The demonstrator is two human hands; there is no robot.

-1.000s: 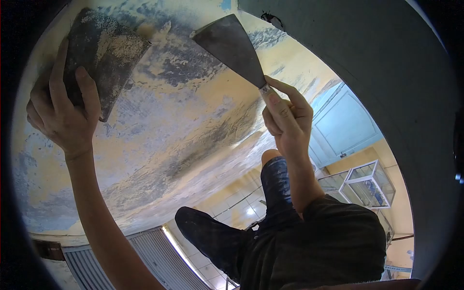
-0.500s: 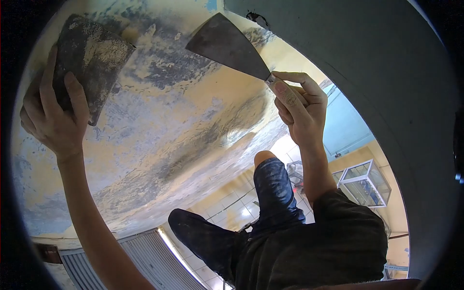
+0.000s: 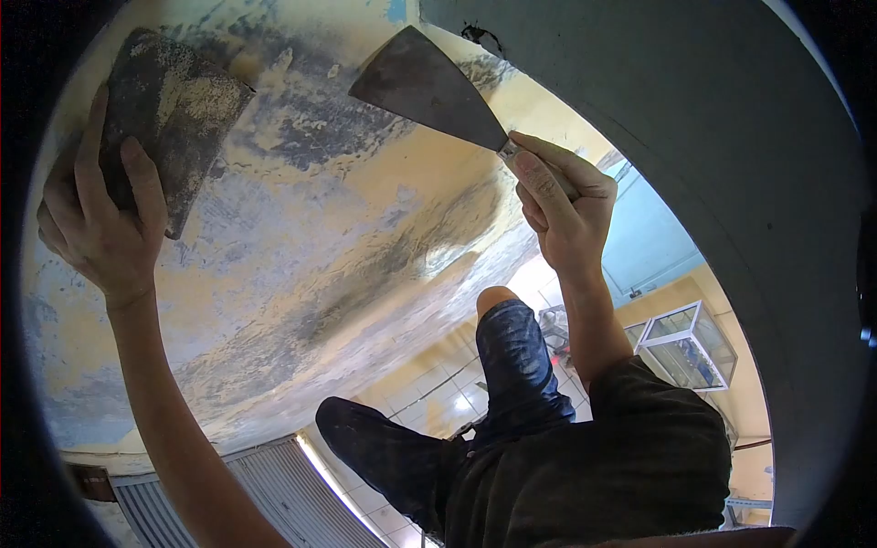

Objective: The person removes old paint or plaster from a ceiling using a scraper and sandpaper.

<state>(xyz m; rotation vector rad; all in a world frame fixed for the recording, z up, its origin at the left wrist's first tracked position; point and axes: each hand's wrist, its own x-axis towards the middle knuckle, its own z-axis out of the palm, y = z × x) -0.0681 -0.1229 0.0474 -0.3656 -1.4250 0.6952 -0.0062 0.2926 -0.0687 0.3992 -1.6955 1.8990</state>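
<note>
My left hand (image 3: 102, 210) holds a dark flat plate (image 3: 187, 119) at its left edge, the thumb across its face. Pale, crusty putty is smeared over part of that plate, which lies close against the patchy wall (image 3: 301, 210). On the other side, my right hand (image 3: 568, 205) grips a putty knife (image 3: 434, 87) by its handle, thumb on top and index finger stretched along it. The knife's broad dark blade points up and left, overlapping the wall in this view. Much of the handle is hidden by the fingers.
A dark grey-green surface (image 3: 694, 119) curves along the right side. Far below are a tiled floor (image 3: 429, 393), a glass-sided cabinet (image 3: 685, 347), a light blue panel (image 3: 649, 233) and a corrugated shutter (image 3: 274, 493). My bent legs (image 3: 516, 361) show beneath my arms.
My right hand and the putty knife have shifted very slightly left in view. My left hand keeps its hold on the plate, almost unmoved.
</note>
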